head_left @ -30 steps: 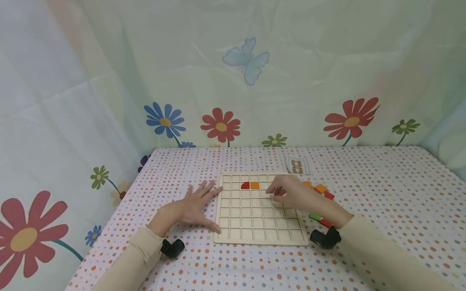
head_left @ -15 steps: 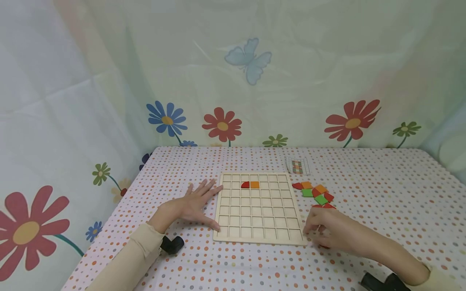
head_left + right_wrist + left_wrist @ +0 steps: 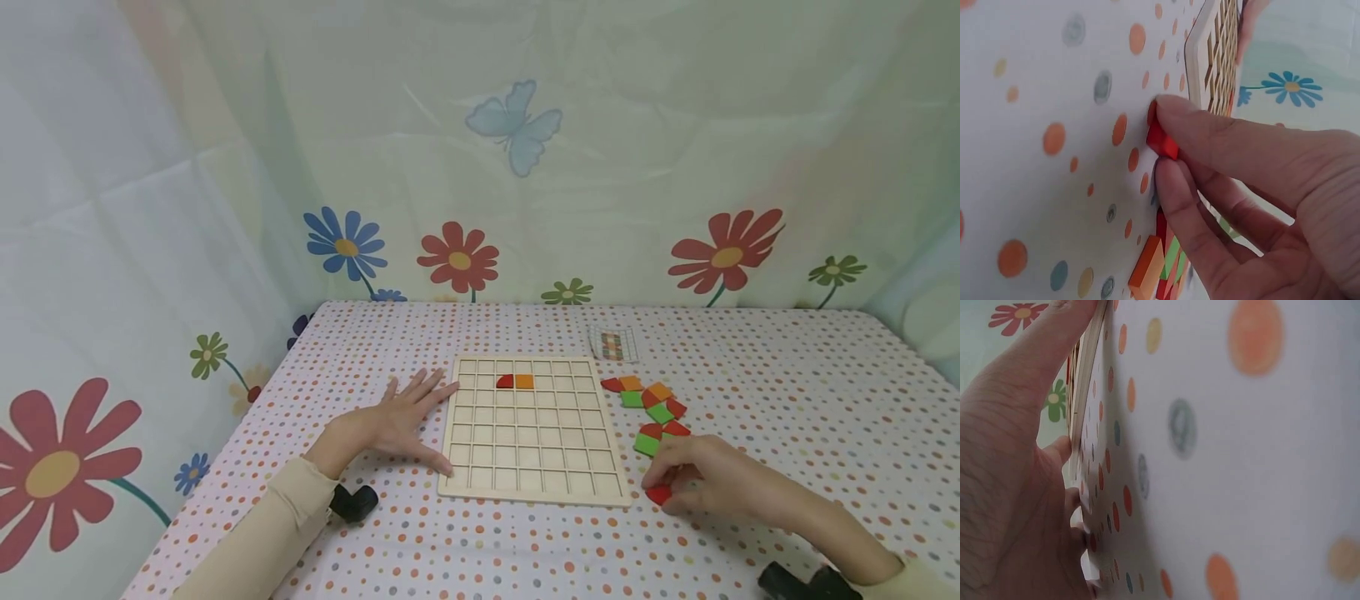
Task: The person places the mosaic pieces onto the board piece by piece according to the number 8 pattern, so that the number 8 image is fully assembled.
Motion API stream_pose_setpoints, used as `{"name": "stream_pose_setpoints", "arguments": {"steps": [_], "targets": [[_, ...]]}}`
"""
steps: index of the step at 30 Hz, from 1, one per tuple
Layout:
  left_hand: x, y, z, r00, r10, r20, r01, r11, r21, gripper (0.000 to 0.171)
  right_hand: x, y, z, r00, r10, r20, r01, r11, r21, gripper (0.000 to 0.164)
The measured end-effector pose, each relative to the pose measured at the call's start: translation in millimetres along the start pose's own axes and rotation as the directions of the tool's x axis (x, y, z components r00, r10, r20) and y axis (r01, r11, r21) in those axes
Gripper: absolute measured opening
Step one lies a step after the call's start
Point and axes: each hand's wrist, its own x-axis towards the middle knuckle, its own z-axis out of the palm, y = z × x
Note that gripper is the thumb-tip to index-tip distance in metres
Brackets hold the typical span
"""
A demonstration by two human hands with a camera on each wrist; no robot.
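A wooden grid board (image 3: 483,435) lies on the spotted cloth. My left hand (image 3: 397,423) is spread flat at its left side, with thumb and a fingertip touching the frame. On the board sit a red tile with a rounded corner (image 3: 506,381) and, right beside it, an orange square tile (image 3: 524,382). Off the lower right corner, my right hand (image 3: 708,479) pinches another red tile (image 3: 1163,141) between thumb and finger, low over the cloth. In the right wrist view its lower side is partly covered by the fingertips.
Several loose tiles lie right of the board, among them a green one (image 3: 632,399), an orange one (image 3: 660,390) and a red one (image 3: 677,408). Behind them rests a small card with a coloured pattern (image 3: 612,344). A flowered curtain (image 3: 637,167) stands behind the table.
My right hand has left the board and moved right and toward me, to the near tiles, where it now pinches a red one. The left hand has stayed in place.
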Motion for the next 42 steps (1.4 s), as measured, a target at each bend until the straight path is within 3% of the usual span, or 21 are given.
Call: {"name": "stream_pose_setpoints", "arguments": {"steps": [4,8,12,17,24,30,35,42], "targets": [[-0.3,-0.7,-0.1,1.000,0.002,0.003,-0.002,1.000,-0.008,0.121,1.0,2.0,-2.1,1.000,0.010,0.020,-0.011,0.998,0.061,0.019],[-0.9,-0.1,-1.1,1.000,0.000,0.007,0.000,1.000,-0.010,0.121,3.0,4.5,-2.0,0.999,-0.020,0.027,0.018,0.998,0.059,0.020],[-0.3,0.8,-0.7,1.000,-0.004,0.011,0.004,1.000,-0.009,0.121,4.0,5.2,-1.3,0.999,-0.050,0.019,0.050,0.999,0.003,0.019],[0.7,1.7,-0.4,1.000,-0.010,0.013,0.010,1.000,0.000,0.121,2.9,4.5,0.5,1.000,-0.014,-0.001,0.014,0.998,-0.067,0.019],[1.4,1.4,-1.9,1.000,-0.012,0.018,0.011,1.000,0.005,0.121,4.3,16.3,7.0,0.990,-0.139,-0.033,0.132,0.977,-0.167,0.026],[1.3,-1.7,0.1,1.000,-0.016,0.017,0.015,1.000,0.008,0.122,13.9,-16.4,-0.5,0.992,-0.117,-0.052,0.109,0.984,-0.143,0.023],[1.6,-4.1,1.5,1.000,-0.016,0.017,0.015,1.000,0.007,0.122,32.3,-36.4,-6.2,0.990,-0.099,-0.100,0.083,0.985,-0.150,0.030],[2.4,-1.2,2.4,1.000,-0.006,-0.003,0.006,1.000,0.010,0.121,59.4,-45.2,-13.7,0.965,-0.205,-0.163,0.178,0.969,-0.170,0.034]]}}
